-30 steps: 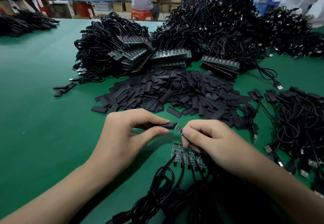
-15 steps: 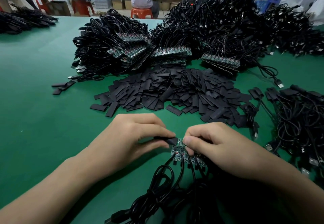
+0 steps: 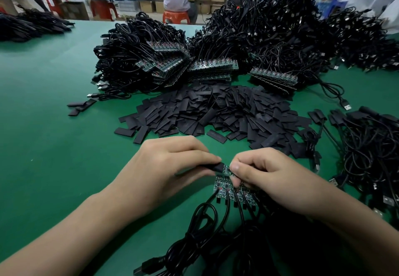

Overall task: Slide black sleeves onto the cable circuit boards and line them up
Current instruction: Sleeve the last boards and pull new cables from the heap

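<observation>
So, both hands are busy just above the tabletop; the left hand pinches a black sleeve between thumb and fingers, and the right hand pinches a small green circuit board right beside it. The sleeve lies lengthwise left to right, its open mouth facing right at the board's free end; looks like it's just starting over the tip. The sleeve seems light, thin and squashy, so I'd hold it by the edges to keep the mouth open; the board is stiff but fiddly, best gripped at the cable end. A row of boards with cables sits just below; the pile of sleeves is behind.
</observation>
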Demonstrator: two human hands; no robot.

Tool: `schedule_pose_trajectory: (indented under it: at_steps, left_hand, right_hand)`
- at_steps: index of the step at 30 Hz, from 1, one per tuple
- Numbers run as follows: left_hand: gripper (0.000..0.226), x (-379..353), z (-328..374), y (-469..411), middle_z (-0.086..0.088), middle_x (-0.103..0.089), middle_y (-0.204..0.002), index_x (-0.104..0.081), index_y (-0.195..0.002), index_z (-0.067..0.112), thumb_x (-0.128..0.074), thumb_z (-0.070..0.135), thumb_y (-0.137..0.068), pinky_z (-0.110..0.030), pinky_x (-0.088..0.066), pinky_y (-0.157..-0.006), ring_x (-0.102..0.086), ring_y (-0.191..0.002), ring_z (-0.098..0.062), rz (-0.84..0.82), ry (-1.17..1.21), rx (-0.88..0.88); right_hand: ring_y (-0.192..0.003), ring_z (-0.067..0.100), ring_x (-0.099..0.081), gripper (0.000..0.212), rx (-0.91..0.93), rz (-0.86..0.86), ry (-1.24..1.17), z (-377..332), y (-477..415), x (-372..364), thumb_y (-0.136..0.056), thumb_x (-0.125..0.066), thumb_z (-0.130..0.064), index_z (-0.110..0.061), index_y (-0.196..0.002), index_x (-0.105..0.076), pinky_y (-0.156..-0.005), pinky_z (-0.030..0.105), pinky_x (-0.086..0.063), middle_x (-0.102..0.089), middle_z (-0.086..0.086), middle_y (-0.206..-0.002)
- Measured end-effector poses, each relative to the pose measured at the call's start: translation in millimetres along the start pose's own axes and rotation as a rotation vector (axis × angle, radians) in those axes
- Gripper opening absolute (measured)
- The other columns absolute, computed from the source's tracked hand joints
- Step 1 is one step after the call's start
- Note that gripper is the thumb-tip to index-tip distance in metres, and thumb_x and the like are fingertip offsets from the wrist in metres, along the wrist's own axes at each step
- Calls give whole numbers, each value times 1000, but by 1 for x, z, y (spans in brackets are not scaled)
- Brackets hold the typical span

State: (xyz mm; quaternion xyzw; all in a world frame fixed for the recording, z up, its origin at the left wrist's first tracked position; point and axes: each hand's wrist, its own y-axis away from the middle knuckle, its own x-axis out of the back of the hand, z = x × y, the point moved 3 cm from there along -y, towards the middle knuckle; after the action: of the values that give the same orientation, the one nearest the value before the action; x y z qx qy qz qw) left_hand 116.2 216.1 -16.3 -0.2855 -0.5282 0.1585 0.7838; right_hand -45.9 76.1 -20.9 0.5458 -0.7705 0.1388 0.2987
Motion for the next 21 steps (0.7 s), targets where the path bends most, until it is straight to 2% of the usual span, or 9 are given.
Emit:
schedule_pose_trajectory:
  at_steps: [2,5,8,10,12,14,16,21]
  left_hand:
    - [21,-4,-3,-2,9,-72,-99,-79,-109,16,-76,30,-93,-22,-55,-79,-67,-88,-2,-21,74,52]
    - [19,-7,-2,-3,11,-72,-98,-79,-107,18,-77,29,-92,-22,-55,-79,-67,-88,-2,-49,136,74]
    - [18,-7,-2,-5,12,-73,-96,-80,-104,17,-78,28,-90,-17,-52,-81,-67,-87,0,-9,150,103]
    - [18,-5,-3,-6,11,-74,-95,-80,-103,15,-81,23,-87,-17,-53,-82,-69,-87,-1,57,157,132]
    - [18,-3,-3,-6,11,-75,-96,-81,-101,15,-82,20,-84,-16,-53,-83,-70,-88,-1,109,160,157]
    - [18,-3,-2,-6,10,-75,-97,-81,-101,14,-82,19,-84,-18,-54,-82,-71,-89,-3,117,167,162]
    - [19,-4,-1,-5,8,-75,-96,-80,-102,13,-83,21,-85,-19,-55,-81,-70,-88,-4,88,173,146]
    - [19,-8,3,-5,7,-74,-96,-80,-103,12,-79,22,-87,-16,-53,-81,-68,-87,-1,55,176,112]
  right_hand:
    - [-51,6,-33,32,35,39,51,-2,1,-1,-104,-51,-43,-32,-81,-69,-52,26,-27,-37,-10,-55]
    - [-52,6,-37,28,61,59,70,-6,0,-5,-102,-53,-40,-32,-81,-71,-52,27,-28,-44,-8,-56]
    - [-58,12,-50,30,60,50,-8,-6,-1,-2,-104,-51,-39,-25,-83,-68,-62,33,-42,-64,-7,-65]
    - [-67,18,-60,29,46,63,-66,-5,0,5,-105,-51,-41,-27,-89,-69,-73,35,-49,-72,-6,-75]
    - [-68,11,-62,26,45,69,-101,-5,2,10,-104,-53,-39,-30,-88,-71,-74,25,-50,-72,-5,-76]
    - [-64,6,-59,23,42,70,-84,-5,2,9,-103,-55,-37,-31,-88,-72,-67,18,-46,-69,-7,-70]
    - [-61,7,-54,22,45,78,-63,-6,2,5,-101,-56,-38,-31,-87,-73,-62,22,-42,-65,-7,-65]
    - [-57,2,-51,21,73,117,-53,-11,2,-2,-97,-61,-37,-34,-79,-72,-59,19,-39,-59,-8,-59]
